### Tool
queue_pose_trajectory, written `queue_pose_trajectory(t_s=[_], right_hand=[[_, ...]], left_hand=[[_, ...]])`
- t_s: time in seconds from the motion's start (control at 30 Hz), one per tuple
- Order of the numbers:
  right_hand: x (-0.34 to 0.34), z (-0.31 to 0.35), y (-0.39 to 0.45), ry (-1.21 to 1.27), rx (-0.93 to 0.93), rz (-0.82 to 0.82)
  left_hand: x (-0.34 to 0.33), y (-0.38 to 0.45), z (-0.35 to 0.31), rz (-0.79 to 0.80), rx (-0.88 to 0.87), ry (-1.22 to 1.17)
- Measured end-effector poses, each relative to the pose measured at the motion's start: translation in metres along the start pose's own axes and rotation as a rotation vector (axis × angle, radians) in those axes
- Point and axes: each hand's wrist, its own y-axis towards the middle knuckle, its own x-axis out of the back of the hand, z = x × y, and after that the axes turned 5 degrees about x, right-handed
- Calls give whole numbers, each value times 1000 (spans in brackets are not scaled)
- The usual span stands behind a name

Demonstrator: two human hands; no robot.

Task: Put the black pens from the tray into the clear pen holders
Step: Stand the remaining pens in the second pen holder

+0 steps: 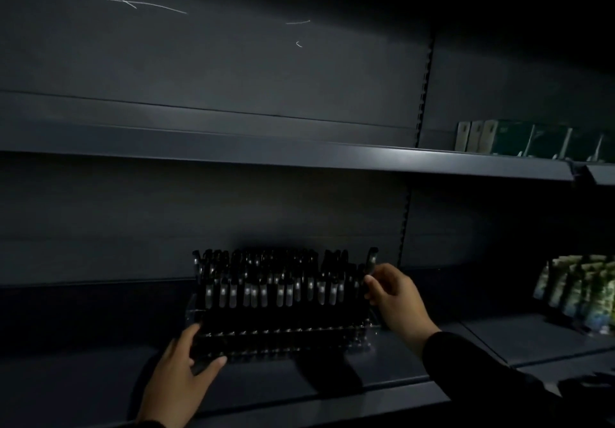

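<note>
A clear pen holder point(361, 334) stands on the dark lower shelf point(100, 377), packed with several rows of black pens point(266, 281) standing upright. My left hand point(179, 371) grips the holder's front left corner, thumb along its front edge. My right hand point(396, 298) is at the holder's right end and pinches the rightmost black pen point(371, 259), which stands higher than the others. No tray is in view. The scene is very dim.
An upper shelf point(299, 156) runs across above the holder, bare on the left. Dark boxed goods point(519, 140) stand on it at the right. Greenish packets point(579, 291) lean in a stand on the lower right shelf.
</note>
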Motion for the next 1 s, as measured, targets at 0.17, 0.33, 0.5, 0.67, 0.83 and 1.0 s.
queue_pose_trajectory(t_s=[0.17, 0.33, 0.5, 0.67, 0.83, 1.0], right_hand=[[-2, -1, 3, 7, 13, -1], [-1, -2, 0, -18, 57, -16], [-4, -11, -4, -31, 20, 33], [-9, -26, -11, -4, -63, 89], [-10, -25, -11, -7, -129, 91], [-12, -19, -10, -44, -163, 91]], left_hand=[[-4, 3, 2, -10, -2, 81], [-5, 4, 5, -21, -11, 139], [-8, 5, 7, -21, -18, 167], [-10, 4, 10, -51, -52, 176], [-9, 2, 11, -63, -36, 205], [-9, 7, 10, -56, 2, 214]])
